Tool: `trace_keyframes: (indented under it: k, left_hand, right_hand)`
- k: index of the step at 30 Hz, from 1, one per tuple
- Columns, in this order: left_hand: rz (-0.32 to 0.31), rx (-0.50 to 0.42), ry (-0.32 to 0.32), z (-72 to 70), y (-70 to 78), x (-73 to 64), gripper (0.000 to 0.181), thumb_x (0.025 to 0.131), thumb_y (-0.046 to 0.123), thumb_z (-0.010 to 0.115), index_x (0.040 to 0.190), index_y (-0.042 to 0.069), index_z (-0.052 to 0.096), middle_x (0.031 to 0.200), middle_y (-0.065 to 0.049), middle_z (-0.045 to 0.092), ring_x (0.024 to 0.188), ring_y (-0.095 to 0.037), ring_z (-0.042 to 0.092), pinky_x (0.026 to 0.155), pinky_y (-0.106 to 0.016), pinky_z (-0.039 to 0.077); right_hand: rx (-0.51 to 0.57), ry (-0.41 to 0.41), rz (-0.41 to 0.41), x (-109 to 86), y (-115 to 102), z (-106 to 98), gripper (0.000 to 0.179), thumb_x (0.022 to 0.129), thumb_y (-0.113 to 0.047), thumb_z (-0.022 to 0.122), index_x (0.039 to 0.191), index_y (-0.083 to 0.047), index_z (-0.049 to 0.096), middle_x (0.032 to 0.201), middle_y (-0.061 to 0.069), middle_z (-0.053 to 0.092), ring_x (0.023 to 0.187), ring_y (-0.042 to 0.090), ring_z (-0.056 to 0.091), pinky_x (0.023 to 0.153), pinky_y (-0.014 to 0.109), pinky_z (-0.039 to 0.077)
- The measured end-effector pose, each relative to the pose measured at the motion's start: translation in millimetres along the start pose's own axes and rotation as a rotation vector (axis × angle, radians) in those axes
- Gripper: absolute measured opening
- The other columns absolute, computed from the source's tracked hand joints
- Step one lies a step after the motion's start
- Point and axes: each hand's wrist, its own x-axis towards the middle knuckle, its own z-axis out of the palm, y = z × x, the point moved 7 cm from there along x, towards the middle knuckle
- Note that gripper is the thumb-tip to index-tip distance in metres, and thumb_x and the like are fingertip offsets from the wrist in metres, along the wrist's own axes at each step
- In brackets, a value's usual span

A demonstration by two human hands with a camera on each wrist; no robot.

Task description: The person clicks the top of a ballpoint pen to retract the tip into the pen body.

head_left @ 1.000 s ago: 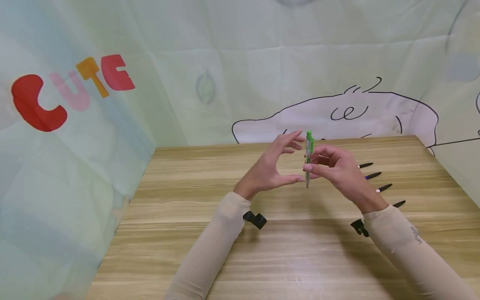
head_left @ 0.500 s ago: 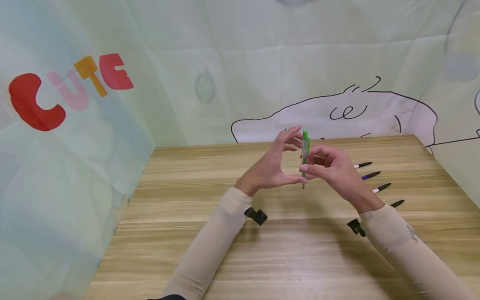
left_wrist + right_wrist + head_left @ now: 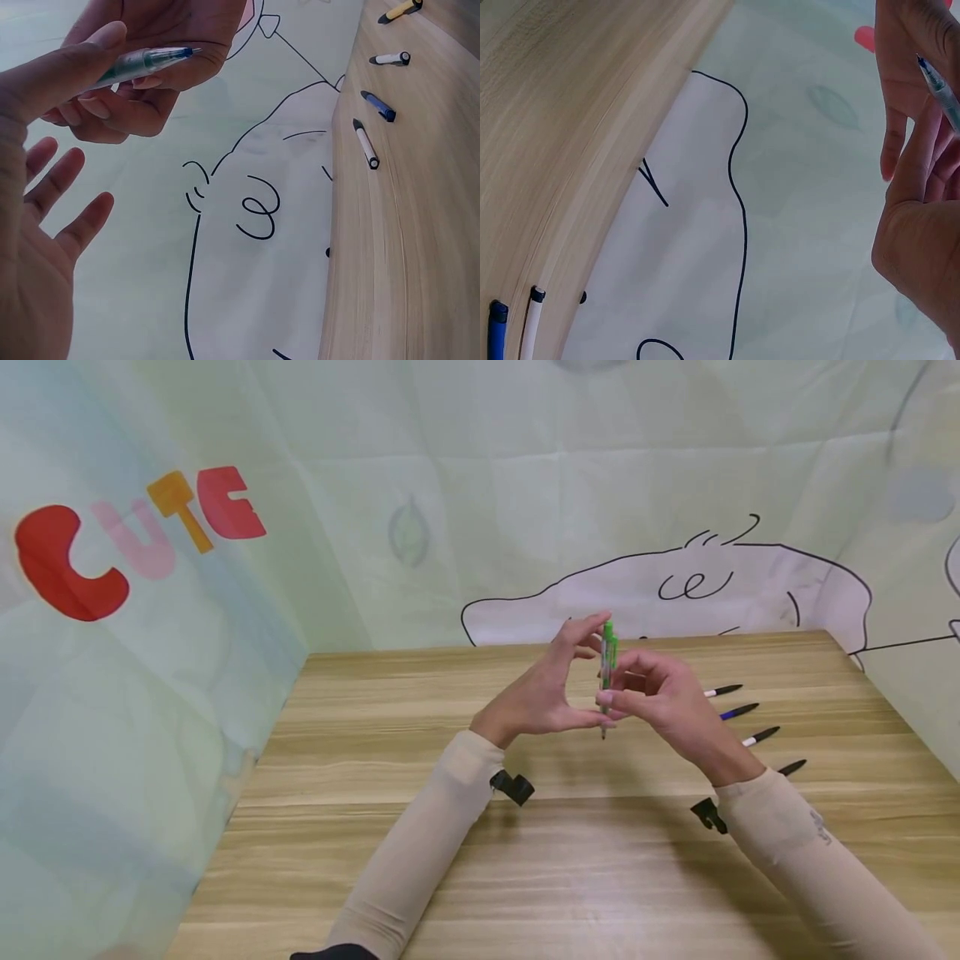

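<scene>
A green ballpoint pen [image 3: 606,664] with a clear barrel stands almost upright above the table, tip down. My right hand [image 3: 670,710] pinches it between thumb and fingers around mid-barrel. To its left, my left hand [image 3: 528,695] is spread in a wide C, index fingertip right at the pen's top and thumb tip near its lower end. In the left wrist view the pen's dark tip [image 3: 191,52] points right, and the left thumb [image 3: 64,79] overlaps the barrel. At the right edge of the right wrist view, the pen [image 3: 939,90] shows only its tip end.
Several pens lie in a row on the wooden table [image 3: 360,827] at the right: white [image 3: 366,142], blue [image 3: 379,106], another white [image 3: 391,59] and yellow [image 3: 401,10]. The right forearm partly covers this row in the head view. A printed cloth backdrop [image 3: 450,510] rises behind and left.
The right hand has shifted the pen slightly left. The left index fingertip and thumb have closed in on the pen's top and lower end.
</scene>
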Motion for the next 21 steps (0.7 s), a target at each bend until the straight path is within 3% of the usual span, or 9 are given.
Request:
trace_keyframes:
  k: [5,21]
  left_hand:
    - [0.002,0.002,-0.004,-0.8,1.2,0.7,0.118,0.07,0.017,0.095,0.154,0.003,0.014,0.139,-0.017,0.037,0.124,-0.026,0.051,0.11,-0.034,0.045]
    - [0.004,0.02,-0.025,3.4,-0.8,-3.1,0.12,0.069,0.014,0.095,0.154,0.003,0.012,0.134,-0.016,0.039,0.121,-0.025,0.05,0.111,-0.033,0.044]
  right_hand:
    - [0.018,0.002,0.0,0.1,0.6,0.3,0.028,0.093,-0.013,0.075,0.11,0.004,0.061,0.097,0.008,0.066,0.086,0.025,0.067,0.073,0.038,0.063]
    - [0.055,0.017,0.01,-1.6,0.3,1.3,0.023,0.093,-0.013,0.076,0.108,0.0,0.065,0.097,0.008,0.068,0.087,0.021,0.069,0.075,0.038,0.063]
